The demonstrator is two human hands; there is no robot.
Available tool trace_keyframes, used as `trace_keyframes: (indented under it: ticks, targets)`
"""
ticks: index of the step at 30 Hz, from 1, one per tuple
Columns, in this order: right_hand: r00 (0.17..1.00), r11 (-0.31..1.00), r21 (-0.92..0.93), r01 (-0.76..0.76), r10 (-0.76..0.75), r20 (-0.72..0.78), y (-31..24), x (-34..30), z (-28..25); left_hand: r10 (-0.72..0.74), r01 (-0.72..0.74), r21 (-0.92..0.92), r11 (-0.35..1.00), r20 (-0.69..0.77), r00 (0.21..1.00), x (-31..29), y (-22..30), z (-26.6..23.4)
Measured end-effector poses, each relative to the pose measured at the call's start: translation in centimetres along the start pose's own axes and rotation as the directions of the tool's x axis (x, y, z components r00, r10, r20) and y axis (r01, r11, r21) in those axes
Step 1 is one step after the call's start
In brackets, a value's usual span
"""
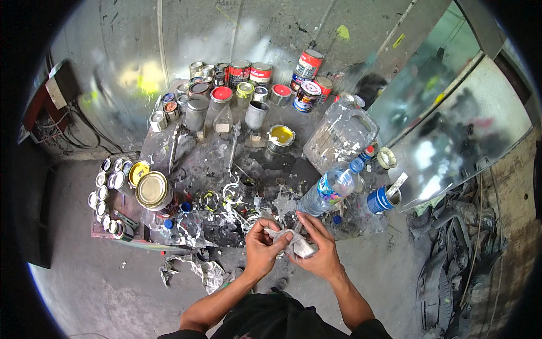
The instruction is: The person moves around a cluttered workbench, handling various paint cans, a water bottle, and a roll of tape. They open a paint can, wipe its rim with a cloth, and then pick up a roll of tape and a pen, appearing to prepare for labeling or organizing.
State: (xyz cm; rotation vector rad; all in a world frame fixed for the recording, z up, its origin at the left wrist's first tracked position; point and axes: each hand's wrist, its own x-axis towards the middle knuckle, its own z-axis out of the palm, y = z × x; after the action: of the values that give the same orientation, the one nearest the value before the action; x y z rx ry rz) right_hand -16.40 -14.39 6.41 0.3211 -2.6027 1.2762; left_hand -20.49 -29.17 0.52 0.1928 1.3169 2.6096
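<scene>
My left hand (pixel 262 250) and my right hand (pixel 320 252) meet over the table's near edge. Between them they grip a crumpled whitish rag (pixel 303 248), pinched by the left thumb and fingers. Whether the rag is wrapped round something small cannot be made out. The right fingers close on its other side. Just beyond the right hand stands a clear plastic bottle (pixel 323 192) with a blue cap. White dried paint drips and scraps (pixel 231 200) lie ahead of the left hand, beside a small dark cup (pixel 248 183).
Paint cans, among them a red-lidded can (pixel 221 96), crowd the back of the stained table (pixel 214 150). An open can of yellow paint (pixel 280 135) stands mid-table. A large clear jug (pixel 342 133) and a blue can (pixel 383 199) are at right. Small tins (pixel 103 192) fill the left side.
</scene>
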Motion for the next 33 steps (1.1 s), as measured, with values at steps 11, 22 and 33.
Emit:
trace_keyframes:
  ticks: [11, 22, 33]
  targets:
    - [0.998, 0.996, 0.079, -0.036, 0.040, -0.053, 1.2, -0.6, 1.4, -0.025, 0.025, -0.010, 1.000, -0.079, 0.997, 0.1, 0.4, 0.4]
    - [0.990, 0.988, -0.108, 0.108, -0.116, -0.074, 0.9, -0.5, 1.5, 0.018, -0.026, -0.091, 0.995, -0.088, 0.996, -0.3, 0.1, 0.1]
    - [0.991, 0.959, 0.253, -0.128, 0.136, -0.011, 2.4, -1.8, 2.5, 0.064, -0.064, 0.006, 0.998, -0.093, 0.994, -1.2, -1.1, -0.9]
